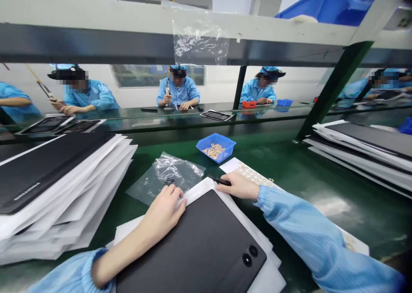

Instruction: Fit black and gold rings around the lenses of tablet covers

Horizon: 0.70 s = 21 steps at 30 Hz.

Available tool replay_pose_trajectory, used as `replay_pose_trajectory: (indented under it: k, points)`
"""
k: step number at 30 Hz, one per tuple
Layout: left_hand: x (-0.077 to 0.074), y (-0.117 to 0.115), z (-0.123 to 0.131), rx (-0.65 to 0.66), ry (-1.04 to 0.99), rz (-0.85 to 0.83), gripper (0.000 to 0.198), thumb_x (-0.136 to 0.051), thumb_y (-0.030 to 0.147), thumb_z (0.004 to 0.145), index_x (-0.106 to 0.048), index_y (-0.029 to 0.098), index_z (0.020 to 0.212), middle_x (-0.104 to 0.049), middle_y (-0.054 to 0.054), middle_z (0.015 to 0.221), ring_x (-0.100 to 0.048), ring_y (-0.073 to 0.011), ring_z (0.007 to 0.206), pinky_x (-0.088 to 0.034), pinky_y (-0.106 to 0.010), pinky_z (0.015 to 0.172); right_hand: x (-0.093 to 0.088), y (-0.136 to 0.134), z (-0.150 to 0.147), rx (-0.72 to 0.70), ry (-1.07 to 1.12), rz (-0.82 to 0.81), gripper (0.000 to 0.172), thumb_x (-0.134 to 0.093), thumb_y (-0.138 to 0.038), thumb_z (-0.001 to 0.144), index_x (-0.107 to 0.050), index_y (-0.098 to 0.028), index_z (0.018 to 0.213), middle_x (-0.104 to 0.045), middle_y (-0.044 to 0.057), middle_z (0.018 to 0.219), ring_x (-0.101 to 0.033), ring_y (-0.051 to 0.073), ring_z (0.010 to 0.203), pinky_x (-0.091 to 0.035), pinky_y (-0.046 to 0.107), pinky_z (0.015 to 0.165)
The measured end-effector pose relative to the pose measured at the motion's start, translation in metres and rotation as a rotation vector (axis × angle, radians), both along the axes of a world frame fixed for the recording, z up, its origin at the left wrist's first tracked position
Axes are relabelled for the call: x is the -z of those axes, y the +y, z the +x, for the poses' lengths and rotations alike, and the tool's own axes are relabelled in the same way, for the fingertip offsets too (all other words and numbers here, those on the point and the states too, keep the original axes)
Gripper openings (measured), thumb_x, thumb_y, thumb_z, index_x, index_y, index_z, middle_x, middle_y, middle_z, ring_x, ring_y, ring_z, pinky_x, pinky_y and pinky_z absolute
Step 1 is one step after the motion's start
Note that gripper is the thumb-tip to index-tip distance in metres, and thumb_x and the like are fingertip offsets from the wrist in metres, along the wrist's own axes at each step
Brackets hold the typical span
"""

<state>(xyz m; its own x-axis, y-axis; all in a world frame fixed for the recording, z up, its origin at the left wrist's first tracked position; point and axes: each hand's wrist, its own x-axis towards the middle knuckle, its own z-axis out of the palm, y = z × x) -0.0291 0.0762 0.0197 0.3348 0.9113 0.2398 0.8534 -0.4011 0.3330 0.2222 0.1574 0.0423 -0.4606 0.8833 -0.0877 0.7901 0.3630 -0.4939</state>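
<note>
A black tablet (pixel 193 245) with two round camera lenses lies on white sheets (pixel 196 197) on the green bench. My left hand (pixel 164 209) rests on the sheet at the tablet's upper left edge, holding nothing that I can see. My right hand (pixel 238 186) lies near the tablet's top corner and pinches a black stylus (pixel 219 180), whose tip points left. A clear plastic bag (pixel 167 177) with a small dark item (pixel 169 182) on it lies just past my left fingertips.
A blue bin (pixel 215 148) of small tan pieces stands ahead. A sheet of ring-shaped labels (pixel 247 175) lies beyond my right hand. Stacks of black tablets interleaved with white sheets (pixel 48 185) (pixel 363 151) flank me. Co-workers in blue sit across a shelf with a metal frame.
</note>
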Motion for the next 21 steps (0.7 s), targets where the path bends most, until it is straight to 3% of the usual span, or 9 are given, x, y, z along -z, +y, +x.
replay_pose_trajectory:
  k: [7, 11, 14, 16, 18, 21]
  points:
    - [-0.002, -0.002, 0.004, -0.013, 0.004, -0.008, 0.020, -0.036, 0.031, 0.093, -0.049, 0.018, 0.087, -0.051, -0.007, 0.094, -0.046, -0.0241, 0.090, -0.041, -0.041, 0.080, -0.008, -0.010, -0.005, -0.010, 0.102, 0.152, 0.027, -0.052, -0.035, 0.076, -0.039, -0.020, 0.057, -0.041, -0.003, 0.054, -0.040, 0.013, 0.053, -0.025, 0.025, 0.053]
    - [-0.012, -0.005, 0.005, -0.013, -0.014, 0.007, 0.029, -0.031, 0.034, 0.095, -0.049, 0.018, 0.079, -0.052, -0.006, 0.089, -0.047, -0.0228, 0.091, -0.040, -0.038, 0.083, -0.013, -0.016, -0.005, -0.028, 0.324, 0.196, 0.027, -0.047, -0.042, 0.078, -0.047, -0.019, 0.064, -0.045, -0.001, 0.057, -0.042, 0.014, 0.056, -0.030, 0.027, 0.056]
    - [-0.031, -0.012, 0.004, -0.011, -0.024, -0.037, 0.035, -0.027, 0.040, 0.096, -0.042, 0.019, 0.072, -0.051, -0.004, 0.079, -0.049, -0.0203, 0.082, -0.040, -0.034, 0.077, -0.014, -0.020, -0.003, 0.023, 0.586, 0.071, 0.037, -0.048, -0.054, 0.078, -0.047, -0.018, 0.069, -0.036, -0.005, 0.055, -0.032, 0.010, 0.048, -0.027, 0.023, 0.048]
    - [-0.047, -0.017, -0.001, -0.011, -0.043, -0.176, 0.036, -0.029, 0.049, 0.093, -0.038, 0.020, 0.074, -0.048, -0.001, 0.072, -0.050, -0.0175, 0.069, -0.040, -0.030, 0.064, -0.014, -0.022, -0.004, 0.092, 0.720, -0.061, 0.045, -0.051, -0.063, 0.074, -0.044, -0.019, 0.072, -0.026, -0.009, 0.053, -0.021, 0.006, 0.044, -0.019, 0.020, 0.042]
    - [-0.061, -0.022, -0.008, 0.017, -0.034, -0.359, 0.036, -0.039, 0.057, 0.087, -0.038, 0.022, 0.081, -0.046, 0.002, 0.070, -0.048, -0.0156, 0.060, -0.035, -0.027, 0.054, -0.012, -0.023, -0.006, 0.159, 0.794, -0.165, 0.052, -0.056, -0.069, 0.067, -0.042, -0.020, 0.073, -0.020, -0.011, 0.051, -0.014, 0.004, 0.042, -0.012, 0.018, 0.040]
    - [-0.080, -0.028, -0.020, 0.116, -0.026, -0.501, 0.031, -0.053, 0.049, 0.082, -0.039, 0.023, 0.091, -0.045, 0.004, 0.070, -0.049, -0.0146, 0.060, -0.033, -0.024, 0.051, -0.008, -0.023, -0.011, 0.221, 0.823, -0.286, 0.058, -0.062, -0.072, 0.059, -0.040, -0.020, 0.072, -0.016, -0.014, 0.046, -0.009, 0.003, 0.040, -0.007, 0.017, 0.039]
